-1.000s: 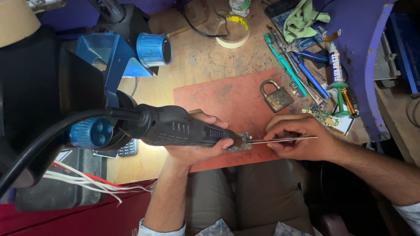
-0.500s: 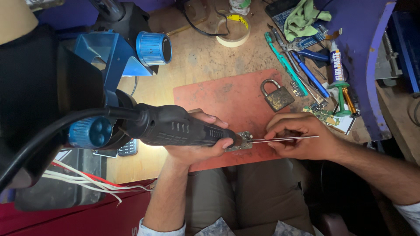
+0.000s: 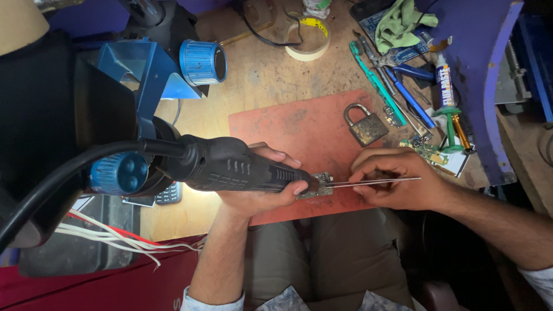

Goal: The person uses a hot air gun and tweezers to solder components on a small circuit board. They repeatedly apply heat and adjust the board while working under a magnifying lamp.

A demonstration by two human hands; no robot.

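Rework step, likely heating: left hand (image 3: 259,193) wrapped tight round black hot-air handle (image 3: 230,170), nozzle at one small circuit board (image 3: 318,187) on red mat (image 3: 294,129); right hand (image 3: 397,178) at 3 o'clock pinches one pair of tweezers (image 3: 374,182). Next needs steady tips. One padlock (image 3: 366,125) at 1 o'clock, one tape roll (image 3: 308,37) at 12 on counter (image 3: 265,75)

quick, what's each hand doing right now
Left hand: closed around the black hot-air tool handle.
Right hand: pinching thin metal tweezers.
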